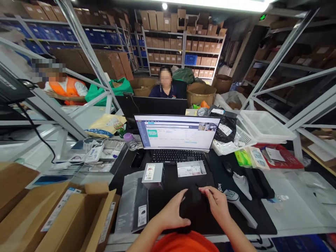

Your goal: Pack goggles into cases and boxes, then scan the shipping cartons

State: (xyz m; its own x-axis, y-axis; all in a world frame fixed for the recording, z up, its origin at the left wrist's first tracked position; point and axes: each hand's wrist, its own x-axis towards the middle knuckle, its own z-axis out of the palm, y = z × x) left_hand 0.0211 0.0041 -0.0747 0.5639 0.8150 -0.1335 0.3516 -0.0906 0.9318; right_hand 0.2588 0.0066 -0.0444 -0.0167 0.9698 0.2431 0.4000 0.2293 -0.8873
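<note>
1. Black item [193,210]: between our hands, over the black mat [262,222] near the middle of the tabletop's [296,220] front edge. Contact with the mat: we cannot tell.
2. Handling, our estimate: light, soft, unlikely to slip or break. We would hold it by opposite side edges, clear of the small pale mark at upper left.
3. Left hand [175,211]: thumb and fingers curved round the item's left side. Right hand [216,203]: fingertips pinched together at its upper right edge.
4. Materials, largest down:
   - Cardboard boxes [23,203], by the tabletop's front left corner: stiff, brown, flaps up.
   - Monitor [177,131], toward the rear edge: flat, glossy, lit.
   - Plastic bag [126,206], left of the item, reaching toward the front edge: thin, translucent, labelled.
   - Scanner [241,208], right of our right hand: hard grey shell, angled handle.
   - Small carton [153,176], behind our left hand: crisp-cornered, pale top.
   - Mouse [228,168], beyond the scanner: smooth, rounded, black.
</note>
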